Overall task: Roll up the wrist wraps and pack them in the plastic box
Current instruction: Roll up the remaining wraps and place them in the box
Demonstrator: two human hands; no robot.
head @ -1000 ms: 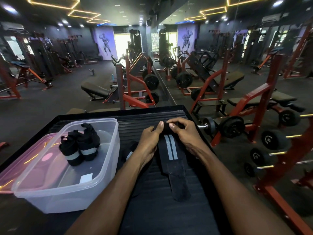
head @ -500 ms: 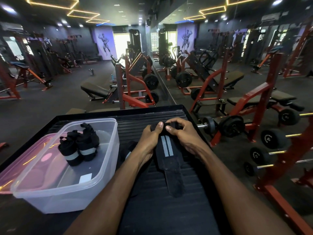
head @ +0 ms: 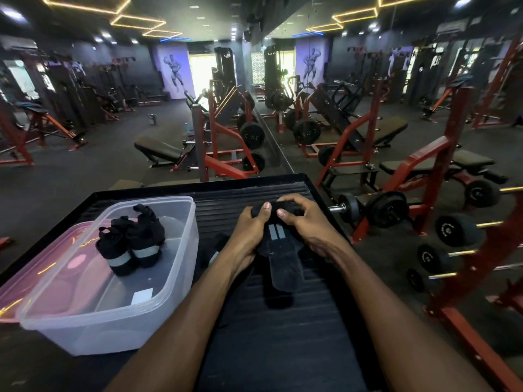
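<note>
We grasp the rolled end of a black wrist wrap (head: 278,251) with both hands: our left hand (head: 250,232) and right hand (head: 307,223) curl round the roll from either side, thumbs pressed on top. The loose tail, with two grey stripes just below our thumbs, trails back between our forearms onto the ribbed black mat (head: 283,335). To the left of our left hand stands the clear plastic box (head: 113,306), with two rolled wraps (head: 131,240) upright inside, touching each other. A pink lid (head: 42,275) lies under the box's far-left side. Another dark wrap (head: 213,251) lies between the box and our left wrist.
</note>
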